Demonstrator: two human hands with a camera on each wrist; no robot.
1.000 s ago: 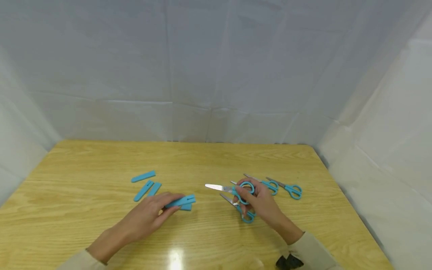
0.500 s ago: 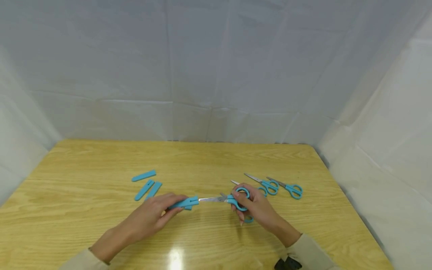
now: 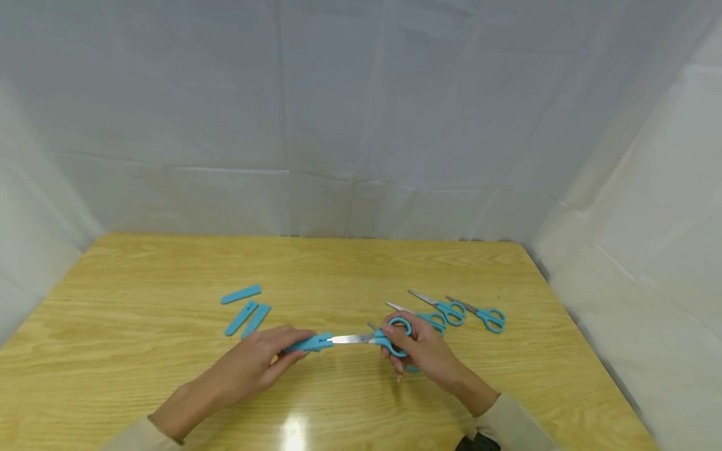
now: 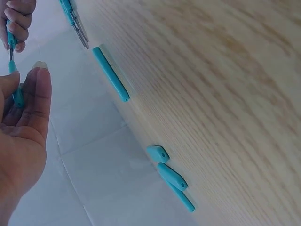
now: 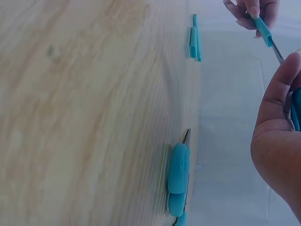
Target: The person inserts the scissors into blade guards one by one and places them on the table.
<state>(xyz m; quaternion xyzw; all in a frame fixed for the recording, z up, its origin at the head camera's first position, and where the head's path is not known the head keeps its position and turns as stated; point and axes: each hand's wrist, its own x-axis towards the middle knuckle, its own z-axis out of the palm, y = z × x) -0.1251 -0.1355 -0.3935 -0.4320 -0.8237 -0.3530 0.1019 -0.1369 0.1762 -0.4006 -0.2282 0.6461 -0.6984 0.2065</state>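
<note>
My left hand [image 3: 254, 360] pinches a blue scissors cover [image 3: 310, 342] between thumb and fingers, its slotted end facing right. A pair of scissors [image 3: 382, 339] with blue handles is gripped by my right hand [image 3: 431, 354], blades together and pointing left. In the head view the blade tip meets the cover's slotted end; how far inside it sits I cannot tell. Another cover [image 4: 111, 74] lies on the table below the left hand, mostly hidden in the head view. Under the right hand, another pair's handle [image 3: 413, 369] shows partly.
Three more covers [image 3: 240, 294] lie on the wooden table [image 3: 169, 269] left of centre. Three further scissors [image 3: 489, 319] lie at the right, the nearest partly behind the right hand. White sheeting [image 3: 361, 125] stands behind the table and at both sides.
The right hand has brought the scissors left and slightly down, so the blade tip now reaches the cover. The left hand has shifted a little to the right with the cover.
</note>
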